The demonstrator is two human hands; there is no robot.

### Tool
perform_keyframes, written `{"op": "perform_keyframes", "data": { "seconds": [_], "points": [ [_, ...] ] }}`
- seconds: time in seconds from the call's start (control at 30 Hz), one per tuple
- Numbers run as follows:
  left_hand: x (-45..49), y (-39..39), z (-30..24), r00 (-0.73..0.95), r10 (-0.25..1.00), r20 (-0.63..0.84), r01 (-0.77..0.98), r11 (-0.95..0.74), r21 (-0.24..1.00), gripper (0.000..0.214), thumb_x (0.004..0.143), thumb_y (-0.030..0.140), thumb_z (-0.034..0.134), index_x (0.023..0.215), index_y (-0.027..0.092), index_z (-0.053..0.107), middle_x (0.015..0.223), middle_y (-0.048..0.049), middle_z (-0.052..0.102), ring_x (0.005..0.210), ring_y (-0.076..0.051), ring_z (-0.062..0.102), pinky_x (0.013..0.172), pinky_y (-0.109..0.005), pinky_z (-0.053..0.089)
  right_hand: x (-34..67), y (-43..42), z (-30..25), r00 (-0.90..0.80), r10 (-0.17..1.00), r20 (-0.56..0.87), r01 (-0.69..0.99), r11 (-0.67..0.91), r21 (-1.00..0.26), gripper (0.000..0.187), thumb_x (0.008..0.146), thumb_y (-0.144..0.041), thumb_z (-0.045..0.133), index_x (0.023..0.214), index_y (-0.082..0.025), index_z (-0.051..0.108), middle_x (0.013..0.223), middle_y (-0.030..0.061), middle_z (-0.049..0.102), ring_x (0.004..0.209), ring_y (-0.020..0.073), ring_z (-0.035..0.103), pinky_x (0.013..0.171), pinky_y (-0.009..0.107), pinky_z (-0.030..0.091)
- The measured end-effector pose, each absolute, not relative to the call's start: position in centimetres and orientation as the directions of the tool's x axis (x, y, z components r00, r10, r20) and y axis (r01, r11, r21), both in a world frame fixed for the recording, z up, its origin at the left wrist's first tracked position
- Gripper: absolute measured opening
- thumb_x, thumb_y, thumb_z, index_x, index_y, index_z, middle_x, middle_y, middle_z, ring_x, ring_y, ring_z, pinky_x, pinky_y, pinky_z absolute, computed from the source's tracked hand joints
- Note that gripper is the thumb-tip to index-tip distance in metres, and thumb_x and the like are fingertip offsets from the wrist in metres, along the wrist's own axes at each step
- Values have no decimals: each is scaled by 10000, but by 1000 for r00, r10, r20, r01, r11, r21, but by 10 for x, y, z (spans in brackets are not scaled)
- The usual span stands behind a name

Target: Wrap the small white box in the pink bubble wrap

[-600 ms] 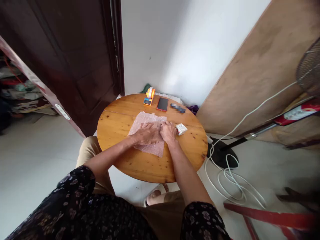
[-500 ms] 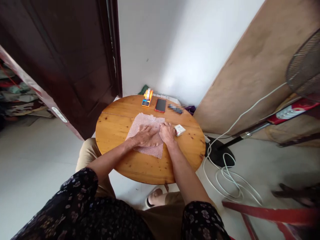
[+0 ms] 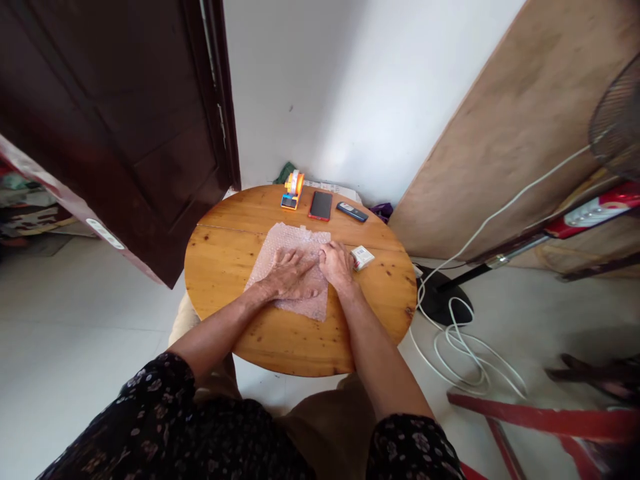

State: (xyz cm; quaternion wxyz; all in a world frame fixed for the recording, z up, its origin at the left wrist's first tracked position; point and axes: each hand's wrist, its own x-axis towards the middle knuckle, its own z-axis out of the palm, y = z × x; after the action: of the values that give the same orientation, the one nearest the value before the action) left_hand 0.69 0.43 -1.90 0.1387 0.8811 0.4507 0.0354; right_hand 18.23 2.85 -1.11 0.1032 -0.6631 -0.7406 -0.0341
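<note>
A sheet of clear bubble wrap (image 3: 265,257) lies on the round wooden table (image 3: 215,267). My left hand (image 3: 293,277) rests flat on its middle, fingers spread and palm down. At the sheet's right edge my right hand (image 3: 337,262) is closed, its fingers curled over the edge and gripping it. My right fingertips are partly hidden by the hand itself. Just right of this hand sits a small white box (image 3: 363,257).
Along the table's far side are an orange and blue tape dispenser (image 3: 293,190), a red-edged smartphone (image 3: 321,205) and a dark blue handset-like device (image 3: 353,212). A standing fan's base (image 3: 447,300) and a loose white cable (image 3: 463,347) are on the floor at right.
The view has shifted a little, and the foot under the table is now out of sight. Both hands stay on the bubble wrap in nearly the same pose.
</note>
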Motion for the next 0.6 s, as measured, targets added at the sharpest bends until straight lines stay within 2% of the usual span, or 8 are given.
{"op": "perform_keyframes", "data": {
  "seconds": [0.2, 0.37, 0.5, 0.6],
  "points": [
    [7, 5, -19, 600, 798, -62, 773, -557, 304, 965, 824, 769, 535, 1590, 221, 324, 1681, -205, 214, 1568, -423, 133, 1222, -688, 45, 182, 27, -7, -109, 975, 193, 988, 127, -82, 317, 980, -187, 430, 1100, -199, 723, 1211, 130, 683, 1146, 258, 597, 878, 340, 450],
    [7, 6, -21, 592, 804, -48, 777, -554, 300, 926, 831, 764, 522, 1571, 230, 365, 1676, -190, 243, 1563, -424, 152, 1219, -695, 32, 183, 27, -5, -111, 970, 218, 985, 137, -107, 295, 962, -193, 454, 1045, -210, 737, 1151, 124, 704, 1087, 250, 613, 848, 331, 453],
    [8, 5, -19, 597, 801, -49, 773, -558, 303, 921, 830, 763, 520, 1566, 227, 376, 1682, -185, 230, 1559, -431, 155, 1212, -706, 49, 191, 28, 1, -77, 945, 319, 970, 145, -195, 308, 934, -180, 446, 1029, -202, 738, 1111, 116, 714, 1057, 255, 614, 870, 341, 461],
    [8, 5, -18, 593, 803, -64, 776, -548, 311, 913, 842, 759, 503, 1570, 225, 368, 1686, -183, 216, 1565, -422, 139, 1215, -703, 42, 205, 25, 13, -48, 902, 430, 942, 185, -281, 307, 944, -227, 445, 1063, -196, 726, 1139, 117, 706, 1102, 267, 602, 965, 371, 451]
  ]
}}
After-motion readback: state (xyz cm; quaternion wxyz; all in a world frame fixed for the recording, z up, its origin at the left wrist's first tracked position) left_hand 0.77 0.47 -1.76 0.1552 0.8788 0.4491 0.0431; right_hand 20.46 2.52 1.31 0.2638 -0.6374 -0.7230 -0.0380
